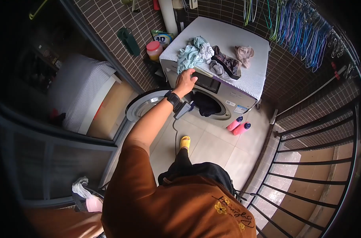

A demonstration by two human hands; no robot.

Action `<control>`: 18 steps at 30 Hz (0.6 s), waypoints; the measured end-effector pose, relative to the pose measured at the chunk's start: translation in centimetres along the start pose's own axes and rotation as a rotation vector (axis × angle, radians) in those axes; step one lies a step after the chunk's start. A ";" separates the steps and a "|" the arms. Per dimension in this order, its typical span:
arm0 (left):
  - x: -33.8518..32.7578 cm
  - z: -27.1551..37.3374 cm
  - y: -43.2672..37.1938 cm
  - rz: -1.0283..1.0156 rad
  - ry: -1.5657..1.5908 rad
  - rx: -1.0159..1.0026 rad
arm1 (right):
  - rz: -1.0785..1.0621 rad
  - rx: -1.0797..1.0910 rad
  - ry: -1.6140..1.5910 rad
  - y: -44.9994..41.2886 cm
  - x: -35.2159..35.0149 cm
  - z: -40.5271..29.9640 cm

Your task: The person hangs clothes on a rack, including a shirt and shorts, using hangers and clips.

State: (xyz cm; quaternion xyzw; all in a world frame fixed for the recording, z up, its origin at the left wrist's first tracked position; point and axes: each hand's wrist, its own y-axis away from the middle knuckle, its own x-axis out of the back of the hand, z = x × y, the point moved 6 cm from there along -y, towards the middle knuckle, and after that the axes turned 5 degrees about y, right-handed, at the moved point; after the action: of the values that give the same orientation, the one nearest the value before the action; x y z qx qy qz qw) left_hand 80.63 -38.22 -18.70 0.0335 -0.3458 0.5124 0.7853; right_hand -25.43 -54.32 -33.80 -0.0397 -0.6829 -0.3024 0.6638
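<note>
My left hand [186, 81], with a black watch [172, 98] at the wrist, reaches to the top front edge of a front-loading washing machine [231, 96], beside the dark control panel [206, 82]. Its thumb and forefinger are apart, with nothing seen between them. Just beyond the fingers a light teal garment [190, 56] hangs over the edge. More garments, a patterned dark one [226, 61] and a beige one [244, 55], lie on the white cover [219, 32]. The round door [146, 102] stands open, with dark cloth [205, 104] in the drum opening. My right hand is out of view.
Two pink bottles [238, 125] stand on the floor tiles by the machine. A grey wedge-shaped object [183, 110] with a cable is below my wrist. A red-lidded jar [154, 50] stands left of the machine, many hangers [305, 38] hang right, near black railings [311, 181].
</note>
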 end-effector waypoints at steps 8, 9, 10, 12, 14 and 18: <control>1.6 -7.1 -8.4 0.093 -0.337 0.153 | 0.105 1.184 -0.184 21.5 7.0 -51.9; 1.5 -6.7 -8.7 0.032 -0.376 0.164 | 0.004 1.360 -0.303 29.3 9.0 -59.3; 1.1 -7.3 -9.0 -0.003 -0.354 0.195 | -0.011 1.494 -0.344 33.7 9.0 -65.3; 1.3 -8.7 -8.9 0.011 -0.265 0.187 | -0.068 1.773 -0.360 43.8 9.7 -75.7; 2.1 -8.7 -8.9 0.024 -0.064 0.190 | 0.082 2.051 -0.305 51.3 9.4 -83.3; 5.2 -10.7 -8.4 0.116 0.529 0.267 | 0.338 1.975 -0.255 57.3 6.6 -96.0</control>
State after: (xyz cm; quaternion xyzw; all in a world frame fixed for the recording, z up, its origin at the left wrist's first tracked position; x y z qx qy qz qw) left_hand 94.27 -33.78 -21.22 -0.0183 -0.0602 0.5883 0.8062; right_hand 84.68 -54.68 -13.13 0.3995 -0.6790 0.5026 0.3560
